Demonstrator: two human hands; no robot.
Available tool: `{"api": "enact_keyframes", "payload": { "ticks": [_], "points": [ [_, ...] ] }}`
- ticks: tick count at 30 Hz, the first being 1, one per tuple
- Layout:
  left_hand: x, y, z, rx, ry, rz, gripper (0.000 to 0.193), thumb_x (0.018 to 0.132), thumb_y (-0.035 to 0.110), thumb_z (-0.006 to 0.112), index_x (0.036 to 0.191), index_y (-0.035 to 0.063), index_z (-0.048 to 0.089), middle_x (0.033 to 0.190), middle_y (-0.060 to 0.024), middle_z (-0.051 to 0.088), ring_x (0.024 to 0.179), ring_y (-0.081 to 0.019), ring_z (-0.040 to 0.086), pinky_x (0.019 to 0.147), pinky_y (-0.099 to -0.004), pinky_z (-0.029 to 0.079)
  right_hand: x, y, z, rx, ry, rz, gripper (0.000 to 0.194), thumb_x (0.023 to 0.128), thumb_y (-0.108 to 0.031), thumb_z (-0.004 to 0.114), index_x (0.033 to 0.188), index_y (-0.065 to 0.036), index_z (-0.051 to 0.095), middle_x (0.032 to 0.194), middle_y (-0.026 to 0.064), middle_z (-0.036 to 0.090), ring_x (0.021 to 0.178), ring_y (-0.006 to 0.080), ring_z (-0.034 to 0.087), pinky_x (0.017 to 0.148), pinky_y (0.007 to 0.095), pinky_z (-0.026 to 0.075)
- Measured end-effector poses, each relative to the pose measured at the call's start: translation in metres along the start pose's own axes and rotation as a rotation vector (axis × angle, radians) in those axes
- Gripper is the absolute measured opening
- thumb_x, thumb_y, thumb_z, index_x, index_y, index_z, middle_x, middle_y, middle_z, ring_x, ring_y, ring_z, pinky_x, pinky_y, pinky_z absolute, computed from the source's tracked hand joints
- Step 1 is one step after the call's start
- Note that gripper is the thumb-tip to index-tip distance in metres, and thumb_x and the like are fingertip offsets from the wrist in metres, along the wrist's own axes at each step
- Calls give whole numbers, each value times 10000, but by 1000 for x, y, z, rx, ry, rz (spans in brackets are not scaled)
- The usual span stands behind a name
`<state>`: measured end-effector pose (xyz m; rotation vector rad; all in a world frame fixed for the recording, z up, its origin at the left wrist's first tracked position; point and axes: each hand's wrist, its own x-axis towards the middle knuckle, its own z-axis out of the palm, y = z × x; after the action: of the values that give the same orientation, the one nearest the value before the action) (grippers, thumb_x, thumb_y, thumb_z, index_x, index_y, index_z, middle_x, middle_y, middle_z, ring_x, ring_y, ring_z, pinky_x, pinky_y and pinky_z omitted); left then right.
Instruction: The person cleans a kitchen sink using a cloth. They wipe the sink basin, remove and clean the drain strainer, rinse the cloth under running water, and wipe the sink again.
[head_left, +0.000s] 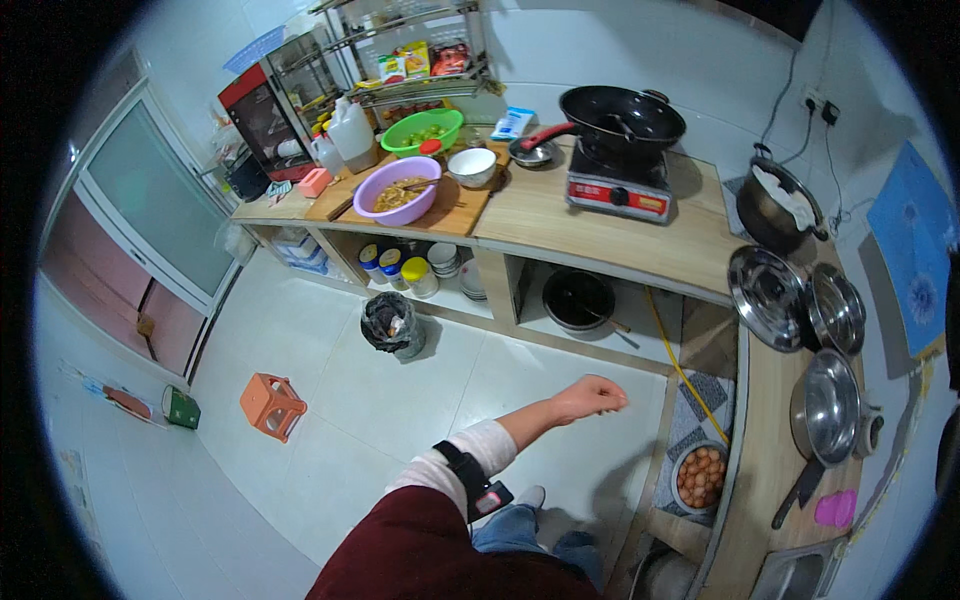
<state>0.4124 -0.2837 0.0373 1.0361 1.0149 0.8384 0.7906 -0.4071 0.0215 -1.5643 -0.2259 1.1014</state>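
My left hand (590, 397) reaches out over the tiled floor with its fingers curled together, and nothing shows in it. A maroon sleeve, a white cuff and a black strap with a small device (480, 487) cover that arm. My right hand is out of view. Ahead on the wooden counter, a black wok (622, 120) with a red handle rests on a portable gas stove (619, 187). To its left are a white bowl (472, 166), a purple basin (397, 191) of food with chopsticks and a green basin (424, 131) of green fruit.
A lined trash bin (394, 326) and an orange plastic stool (271, 405) stand on the floor. Steel basins (825, 409), a cleaver (799, 491) and a pink cup (835, 509) lie on the right counter, near a sink (795, 574). Below it sits a bowl of eggs (700, 476).
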Motion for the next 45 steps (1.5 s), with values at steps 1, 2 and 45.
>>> {"api": "enact_keyframes", "payload": {
  "ticks": [1,2,45],
  "points": [
    [-10,-1,-21,-17,58,-3,186,766,192,613,857,30,608,748,5,566,667,-72,489,578,-206,397,-3,4,18,-12,-42,15,383,826,-304,420,1085,-37,510,1017,154,547,829,280,564,705,418,465],
    [-19,-5,-43,-31,123,4,197,764,201,616,859,29,608,748,2,567,668,-74,491,579,-209,399,-7,9,33,-29,-78,24,383,827,-304,420,1086,-37,509,1018,153,547,831,280,563,707,418,464],
    [-124,-350,-821,166,1228,-839,456,629,246,693,1016,51,550,952,-192,584,898,-328,559,752,-374,453,-89,218,616,-294,38,-18,380,837,-315,421,1107,-58,497,1082,107,521,926,271,519,785,415,421]
  ]
}}
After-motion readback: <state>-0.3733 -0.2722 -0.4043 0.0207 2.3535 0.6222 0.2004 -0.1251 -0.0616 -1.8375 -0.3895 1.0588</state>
